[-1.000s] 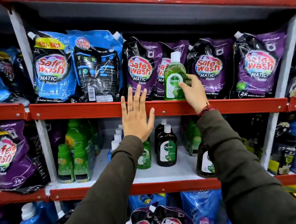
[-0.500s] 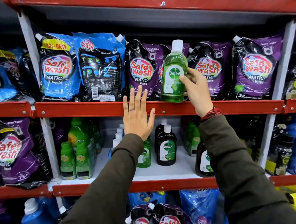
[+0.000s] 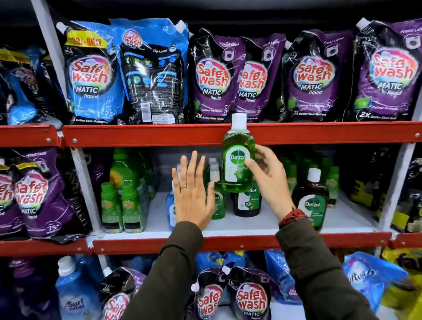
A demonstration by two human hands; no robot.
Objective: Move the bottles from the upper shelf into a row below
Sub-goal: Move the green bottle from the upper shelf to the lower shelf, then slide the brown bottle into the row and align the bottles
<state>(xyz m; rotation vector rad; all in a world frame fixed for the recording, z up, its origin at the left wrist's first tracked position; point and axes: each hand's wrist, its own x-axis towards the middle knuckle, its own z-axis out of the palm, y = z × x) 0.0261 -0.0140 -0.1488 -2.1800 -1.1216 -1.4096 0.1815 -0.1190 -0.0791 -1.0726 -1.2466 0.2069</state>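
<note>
Shop shelving point(image 3: 302, 132), green bottle point(image 3: 238, 163) in right hand point(image 3: 268, 178), left hand point(image 3: 192, 198) beside

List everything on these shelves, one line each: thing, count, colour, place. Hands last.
Green Dettol bottle: one, green with white cap, held in front of the red shelf edge, above the middle shelf.
Brown Dettol bottles: two clear to see, dark with white caps, standing on the middle shelf.
Small green bottles: several, middle shelf, left part.
Purple Safewash pouches: four, upper shelf, right part.
Blue Safewash pouches: two, upper shelf, left part.
Surf bottle: one, blue, bottom shelf, left.
Left hand: open, fingers spread, empty, before the middle shelf.
Right hand: gripping the green Dettol bottle.
</note>
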